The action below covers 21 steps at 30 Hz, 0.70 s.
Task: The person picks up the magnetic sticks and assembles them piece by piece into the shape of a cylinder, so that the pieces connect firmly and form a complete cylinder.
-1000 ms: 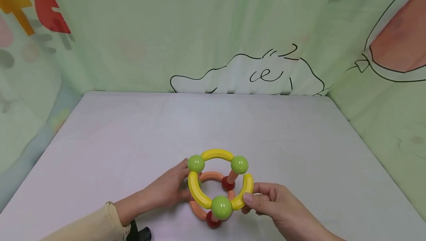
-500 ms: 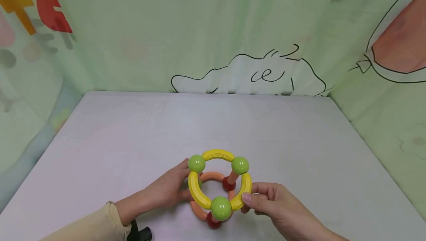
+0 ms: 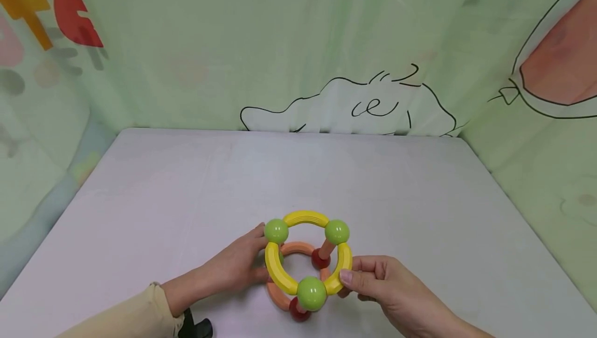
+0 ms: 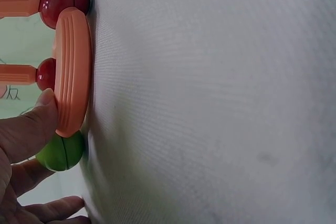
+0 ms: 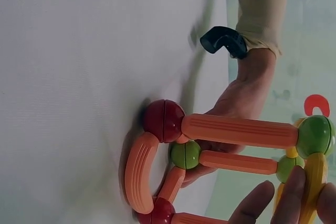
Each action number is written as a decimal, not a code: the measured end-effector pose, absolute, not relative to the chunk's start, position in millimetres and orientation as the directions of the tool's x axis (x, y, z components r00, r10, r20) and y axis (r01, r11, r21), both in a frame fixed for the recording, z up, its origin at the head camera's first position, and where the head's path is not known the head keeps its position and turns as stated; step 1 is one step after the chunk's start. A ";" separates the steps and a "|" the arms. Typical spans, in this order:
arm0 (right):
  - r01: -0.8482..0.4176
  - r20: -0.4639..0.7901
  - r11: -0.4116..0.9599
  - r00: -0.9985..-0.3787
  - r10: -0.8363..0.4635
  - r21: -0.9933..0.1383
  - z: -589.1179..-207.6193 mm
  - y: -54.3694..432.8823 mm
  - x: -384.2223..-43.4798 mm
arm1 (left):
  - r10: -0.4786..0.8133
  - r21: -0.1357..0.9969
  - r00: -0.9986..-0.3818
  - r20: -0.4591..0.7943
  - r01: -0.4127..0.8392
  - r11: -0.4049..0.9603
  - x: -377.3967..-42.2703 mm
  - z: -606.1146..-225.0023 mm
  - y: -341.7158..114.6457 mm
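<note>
A two-level frame of magnetic sticks and balls stands on the white table near its front. Its top ring has yellow curved sticks point(image 3: 305, 217) joined by green balls point(image 3: 311, 293). Straight orange sticks point(image 5: 239, 129) run down to a lower ring of orange curved sticks point(image 4: 73, 72), red balls point(image 5: 164, 121) and one green ball point(image 4: 63, 153). My left hand point(image 3: 230, 263) grips the lower left side, thumb on an orange curved stick, fingers behind the green ball. Between thumb and fingers, my right hand point(image 3: 389, 286) pinches the right yellow curved stick point(image 3: 344, 268), whose ends meet two green balls.
The white tabletop point(image 3: 289, 172) stretches behind the frame to a printed green cloth wall point(image 3: 210, 42). Similar cloth walls flank both sides. A black strap piece point(image 3: 196, 327) sits at the left wrist under the beige sleeve point(image 3: 126, 314).
The right yellow curved stick has shifted slightly left in my right hand, and its far end now meets the far right green ball. My left hand keeps its grip in place.
</note>
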State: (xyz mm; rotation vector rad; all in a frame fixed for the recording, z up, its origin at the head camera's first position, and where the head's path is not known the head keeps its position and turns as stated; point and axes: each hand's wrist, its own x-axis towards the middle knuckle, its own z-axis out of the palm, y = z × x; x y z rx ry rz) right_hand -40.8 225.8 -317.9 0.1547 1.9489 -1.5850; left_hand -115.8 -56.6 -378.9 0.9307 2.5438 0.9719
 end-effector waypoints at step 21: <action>0.342 -0.478 0.396 -0.817 -0.322 -0.852 -316.9 237.9 -42.9 | 0.654 0.681 -0.756 -0.035 0.460 0.569 -119.8 -378.9 -57.4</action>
